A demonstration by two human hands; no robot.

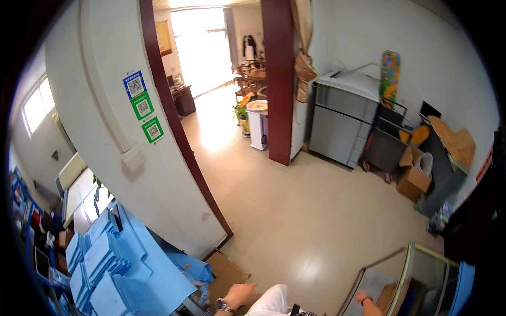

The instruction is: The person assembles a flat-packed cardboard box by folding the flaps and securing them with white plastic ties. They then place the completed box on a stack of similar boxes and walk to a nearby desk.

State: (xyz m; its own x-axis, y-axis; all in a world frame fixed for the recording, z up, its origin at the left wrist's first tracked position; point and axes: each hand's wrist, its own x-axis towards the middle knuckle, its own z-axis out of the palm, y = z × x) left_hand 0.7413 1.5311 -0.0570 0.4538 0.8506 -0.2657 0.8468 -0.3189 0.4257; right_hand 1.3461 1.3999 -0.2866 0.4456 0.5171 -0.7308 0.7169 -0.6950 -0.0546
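Note:
My left hand (241,296), with a dark round watch (224,306) on its wrist, hangs low at the bottom edge beside white cloth (271,301) in front of my body. Its fingers point right, and nothing shows in them. My right hand (361,296), a red band at its wrist, is by the glass-sided display case (408,279) at lower right. Its fingers are too small and foreshortened to make out, and so is any contact with the case.
At left, stacks of light blue sheets (108,258) lie on a blue-covered table (163,284), with flattened cardboard (226,271) beside it. A dark red door frame (279,84) opens to a bright room. Along the far right stand a grey refrigerator (340,124), a cart (387,145) and a cardboard box (412,181).

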